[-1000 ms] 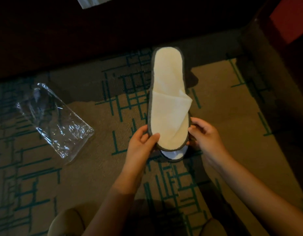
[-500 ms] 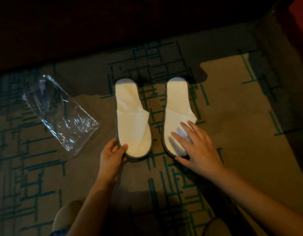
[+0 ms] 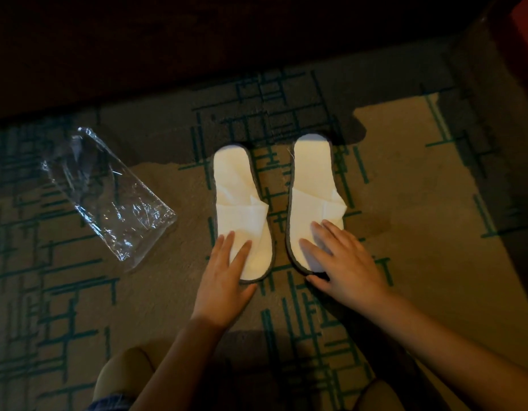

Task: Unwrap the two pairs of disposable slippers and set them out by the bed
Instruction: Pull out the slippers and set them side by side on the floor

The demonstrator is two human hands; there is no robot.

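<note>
Two white disposable slippers with grey edging lie side by side on the patterned carpet, heels toward the dark bed base. My left hand (image 3: 227, 274) rests flat, fingers spread, on the toe end of the left slipper (image 3: 239, 197). My right hand (image 3: 342, 262) lies flat on the toe end of the right slipper (image 3: 313, 179). Neither hand grips anything. An empty clear plastic wrapper (image 3: 108, 194) lies on the carpet to the left of the slippers. No second pair is in view.
The dark bed base (image 3: 197, 40) runs along the top of the view. A dark piece of furniture (image 3: 499, 114) stands at the right edge. My knees show at the bottom. Carpet (image 3: 419, 203) stretches to the right of the slippers.
One second ago both hands held the stacked pair upright. The slippers now lie apart on the carpet, and my left hand went from pinching the left slipper's edge to lying flat on it.
</note>
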